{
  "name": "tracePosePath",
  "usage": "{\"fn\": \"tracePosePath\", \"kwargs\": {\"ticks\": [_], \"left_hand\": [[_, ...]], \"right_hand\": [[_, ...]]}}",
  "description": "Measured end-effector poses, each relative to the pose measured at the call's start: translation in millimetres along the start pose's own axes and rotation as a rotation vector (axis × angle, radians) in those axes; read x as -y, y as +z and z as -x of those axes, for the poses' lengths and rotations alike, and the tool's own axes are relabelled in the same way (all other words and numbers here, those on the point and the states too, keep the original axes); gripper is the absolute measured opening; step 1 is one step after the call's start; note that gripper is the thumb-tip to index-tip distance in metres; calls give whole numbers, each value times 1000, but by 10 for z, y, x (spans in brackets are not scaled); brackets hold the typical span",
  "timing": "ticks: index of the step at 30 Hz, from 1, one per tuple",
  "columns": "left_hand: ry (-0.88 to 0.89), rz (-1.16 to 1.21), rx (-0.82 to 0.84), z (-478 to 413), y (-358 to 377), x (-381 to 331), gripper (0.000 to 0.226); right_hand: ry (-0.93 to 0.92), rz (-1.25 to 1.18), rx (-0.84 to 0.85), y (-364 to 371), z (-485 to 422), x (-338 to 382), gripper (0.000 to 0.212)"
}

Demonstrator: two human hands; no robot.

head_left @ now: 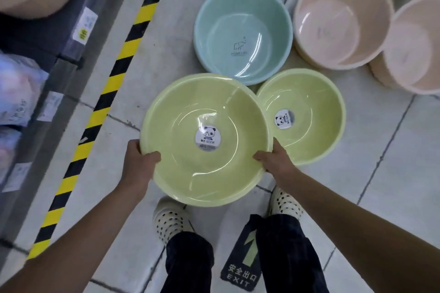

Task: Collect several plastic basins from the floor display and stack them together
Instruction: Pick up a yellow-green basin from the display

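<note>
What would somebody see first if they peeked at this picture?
The big yellow-green basin in the middle, with a panda sticker inside, gripped at its rim by the left hand and the right hand. Next come the blue basin and pink basins on the floor beyond it, and the yellow-and-black striped tape running along the left.
</note>
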State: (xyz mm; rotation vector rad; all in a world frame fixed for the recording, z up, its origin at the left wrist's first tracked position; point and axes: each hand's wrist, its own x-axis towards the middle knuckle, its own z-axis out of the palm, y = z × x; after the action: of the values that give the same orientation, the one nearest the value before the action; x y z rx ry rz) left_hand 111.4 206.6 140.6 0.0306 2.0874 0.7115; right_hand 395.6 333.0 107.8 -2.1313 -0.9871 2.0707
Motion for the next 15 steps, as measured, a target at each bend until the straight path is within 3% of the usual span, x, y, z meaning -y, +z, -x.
{"fn": "tracePosePath", "kwargs": {"ticks": [8, 15], "left_hand": [[148, 0, 181, 633, 1076, -902, 54], [183, -100, 283, 461, 2066, -939, 57]], "right_hand": [[-15, -177, -188, -1296, 376, 227, 62], [-1, -220, -263, -1979, -6, -14, 56]]}}
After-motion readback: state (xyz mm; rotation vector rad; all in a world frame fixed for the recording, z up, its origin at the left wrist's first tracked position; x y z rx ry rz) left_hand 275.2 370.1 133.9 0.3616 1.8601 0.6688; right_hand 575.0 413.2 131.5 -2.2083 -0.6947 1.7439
